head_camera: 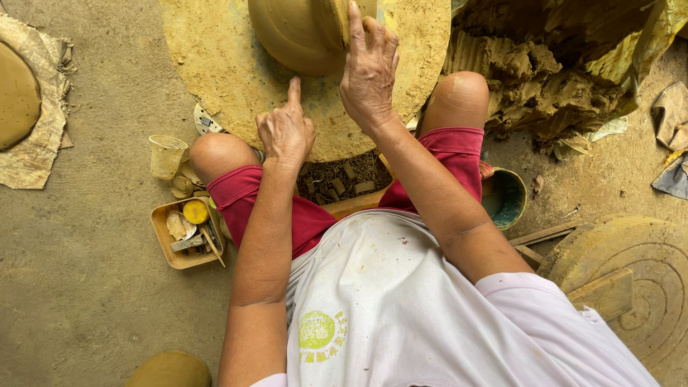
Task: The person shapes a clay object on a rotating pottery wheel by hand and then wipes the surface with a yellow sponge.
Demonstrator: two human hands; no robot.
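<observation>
Head view: clay pot (pixel 297 32) sits at the far edge of the clay-coated wheel disc (pixel 236 79). Right hand (pixel 369 72) flat on the pot's side, fingers spread, not gripping. Left hand (pixel 285 130) loosely curled, index finger touching the disc's near edge, holding nothing. Tool tray (pixel 185 236) on the floor by the left knee.

Ochre-yellow clay pot (pixel 301 32) on a mustard-yellow wheel (pixel 236 79); crimson shorts (pixel 287 208); white shirt (pixel 387 301) with a lime-green round print; a teal-lined bowl (pixel 505 197); concentric rings on the tan disc (pixel 645 272).
</observation>
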